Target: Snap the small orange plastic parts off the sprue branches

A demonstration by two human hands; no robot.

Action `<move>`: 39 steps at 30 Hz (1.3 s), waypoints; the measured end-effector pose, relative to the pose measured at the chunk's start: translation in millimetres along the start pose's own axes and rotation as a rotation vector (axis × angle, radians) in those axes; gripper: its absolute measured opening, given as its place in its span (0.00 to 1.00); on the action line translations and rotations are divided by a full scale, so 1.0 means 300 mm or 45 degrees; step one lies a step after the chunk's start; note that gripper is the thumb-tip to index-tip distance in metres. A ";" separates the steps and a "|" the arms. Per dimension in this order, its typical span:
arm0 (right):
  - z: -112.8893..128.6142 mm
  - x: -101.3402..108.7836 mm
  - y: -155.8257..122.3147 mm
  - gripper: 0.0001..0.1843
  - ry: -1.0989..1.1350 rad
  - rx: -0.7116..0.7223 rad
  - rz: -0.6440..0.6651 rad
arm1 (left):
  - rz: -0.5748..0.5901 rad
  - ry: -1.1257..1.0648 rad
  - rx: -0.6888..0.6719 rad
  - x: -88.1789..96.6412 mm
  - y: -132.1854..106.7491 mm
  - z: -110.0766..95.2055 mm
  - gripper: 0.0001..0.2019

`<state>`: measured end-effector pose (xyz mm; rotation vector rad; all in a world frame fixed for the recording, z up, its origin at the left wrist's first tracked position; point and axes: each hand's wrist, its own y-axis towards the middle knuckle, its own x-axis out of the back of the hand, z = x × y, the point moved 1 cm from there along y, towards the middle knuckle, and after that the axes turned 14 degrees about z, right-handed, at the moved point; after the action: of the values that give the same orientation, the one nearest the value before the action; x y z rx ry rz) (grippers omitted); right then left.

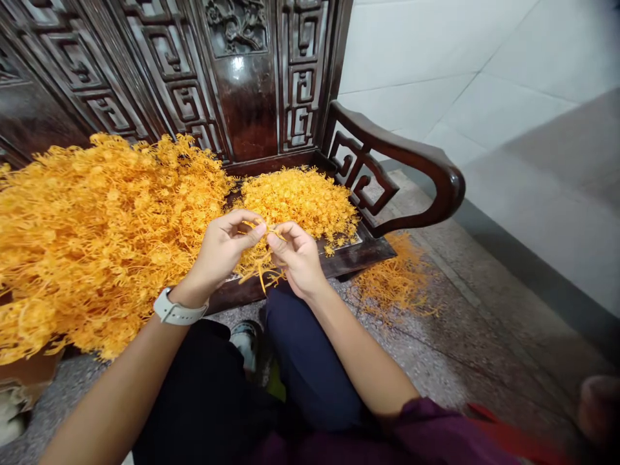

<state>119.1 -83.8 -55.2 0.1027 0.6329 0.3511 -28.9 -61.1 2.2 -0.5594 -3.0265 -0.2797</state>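
Observation:
My left hand (223, 248) and my right hand (296, 255) meet in front of me, both pinched on one orange plastic sprig (261, 261) whose thin stems hang down between them. A white watch (175, 312) sits on my left wrist. Just behind my hands lies a smaller heap of orange plastic flower pieces (300, 197) on the seat of a dark carved wooden chair (349, 255). A much larger pile of orange sprigs (97, 232) spreads to the left of my left hand.
The chair's curved armrest (411, 161) juts out to the right. Loose orange stems (394, 281) lie on the speckled floor beside the chair. My knees in dark trousers (300, 361) are below my hands. A cardboard box corner (29, 374) shows at the lower left.

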 end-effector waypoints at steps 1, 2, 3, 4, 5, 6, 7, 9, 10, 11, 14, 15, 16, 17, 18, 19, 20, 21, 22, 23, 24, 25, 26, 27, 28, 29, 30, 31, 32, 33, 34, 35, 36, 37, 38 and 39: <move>0.005 0.004 -0.002 0.21 -0.024 0.002 0.020 | -0.065 -0.109 0.020 0.008 0.001 0.000 0.09; 0.009 0.007 -0.005 0.20 -0.049 0.004 0.031 | -0.118 -0.212 0.044 0.017 0.002 -0.001 0.09; 0.013 0.010 -0.009 0.20 -0.073 0.004 0.030 | -0.148 -0.292 0.065 0.025 0.002 -0.002 0.09; 0.016 0.013 -0.011 0.19 -0.089 0.000 0.019 | -0.149 -0.345 0.086 0.033 0.002 -0.003 0.09; 0.017 0.016 -0.013 0.18 -0.097 -0.011 0.003 | -0.133 -0.372 0.110 0.039 0.003 -0.005 0.09; 0.016 0.017 -0.013 0.17 -0.100 -0.031 -0.008 | -0.115 -0.377 0.135 0.044 0.003 -0.006 0.09; 0.015 0.018 -0.012 0.17 -0.109 -0.053 -0.013 | -0.103 -0.369 0.161 0.047 0.003 -0.008 0.09; 0.012 0.016 -0.008 0.18 -0.157 -0.085 -0.007 | -0.097 -0.328 0.199 0.046 0.002 -0.012 0.10; 0.011 0.014 -0.006 0.19 -0.191 -0.088 -0.001 | -0.092 -0.293 0.209 0.042 0.002 -0.015 0.11; 0.010 0.012 -0.003 0.20 -0.230 -0.085 0.002 | -0.086 -0.253 0.205 0.036 0.001 -0.018 0.11; 0.007 0.011 0.000 0.21 -0.327 -0.067 -0.033 | -0.062 -0.172 0.147 0.015 -0.004 -0.024 0.09; 0.007 0.011 0.000 0.21 -0.346 -0.063 -0.054 | -0.042 -0.161 0.136 0.009 -0.006 -0.025 0.08; 0.007 0.012 -0.001 0.21 -0.357 -0.056 -0.077 | -0.017 -0.153 0.135 0.004 -0.007 -0.024 0.07; 0.008 0.013 -0.002 0.20 -0.362 -0.046 -0.098 | 0.013 -0.143 0.147 0.002 -0.007 -0.022 0.07; 0.009 0.015 -0.004 0.19 -0.362 -0.037 -0.111 | 0.042 -0.130 0.163 0.000 -0.006 -0.020 0.07; 0.011 0.016 -0.005 0.18 -0.362 -0.029 -0.113 | 0.070 -0.120 0.178 0.000 -0.005 -0.016 0.07; 0.013 0.018 -0.006 0.17 -0.365 -0.021 -0.105 | 0.092 -0.114 0.193 0.000 -0.002 -0.012 0.07; 0.014 0.019 -0.007 0.16 -0.373 -0.013 -0.089 | 0.111 -0.107 0.211 0.001 0.000 -0.008 0.08; 0.016 0.020 -0.008 0.16 -0.386 -0.008 -0.065 | 0.127 -0.095 0.229 0.002 0.003 -0.003 0.09; 0.018 0.020 -0.009 0.16 -0.402 -0.009 -0.036 | 0.146 -0.080 0.244 0.002 0.005 0.001 0.11; 0.019 0.021 -0.009 0.15 -0.416 -0.014 -0.006 | 0.165 -0.061 0.255 0.003 0.008 0.006 0.12; 0.020 0.020 -0.010 0.16 -0.428 -0.024 0.023 | 0.180 -0.040 0.257 0.005 0.010 0.010 0.14; 0.020 0.020 -0.011 0.16 -0.433 -0.034 0.047 | 0.187 -0.023 0.250 0.008 0.012 0.013 0.14; 0.021 0.019 -0.012 0.16 -0.430 -0.044 0.063 | 0.183 -0.017 0.235 0.012 0.014 0.016 0.15; 0.021 0.018 -0.013 0.16 -0.421 -0.050 0.071 | 0.158 -0.021 0.211 0.017 0.017 0.019 0.16; 0.022 0.016 -0.014 0.17 -0.409 -0.054 0.073 | 0.110 -0.030 0.184 0.024 0.019 0.022 0.16; 0.023 0.015 -0.014 0.17 -0.401 -0.055 0.073 | 0.049 -0.039 0.159 0.029 0.021 0.023 0.17; 0.024 0.014 -0.013 0.16 -0.398 -0.051 0.078 | -0.012 -0.048 0.141 0.032 0.023 0.025 0.17; 0.025 0.013 -0.011 0.16 -0.400 -0.043 0.088 | -0.067 -0.056 0.129 0.031 0.024 0.026 0.17; 0.025 0.013 -0.007 0.16 -0.410 -0.031 0.101 | -0.112 -0.061 0.127 0.026 0.026 0.026 0.17; 0.026 0.014 -0.003 0.16 -0.423 -0.016 0.111 | -0.147 -0.065 0.131 0.017 0.029 0.027 0.16; 0.027 0.015 0.003 0.16 -0.435 0.000 0.115 | -0.175 -0.069 0.136 0.005 0.032 0.028 0.16; 0.027 0.016 0.008 0.17 -0.442 0.011 0.108 | -0.196 -0.073 0.138 -0.008 0.037 0.030 0.15; 0.028 0.016 0.012 0.17 -0.444 0.018 0.088 | -0.206 -0.074 0.135 -0.019 0.043 0.033 0.14; 0.028 0.015 0.013 0.17 -0.441 0.025 0.057 | -0.206 -0.069 0.126 -0.025 0.052 0.037 0.13; 0.029 0.009 0.009 0.17 -0.435 0.031 0.036 | -0.216 -0.061 0.110 -0.025 0.063 0.044 0.12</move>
<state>125.6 -80.2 -49.2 0.1910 0.2978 0.3432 -15.4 -43.9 -8.1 -0.3076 -3.1188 -0.1427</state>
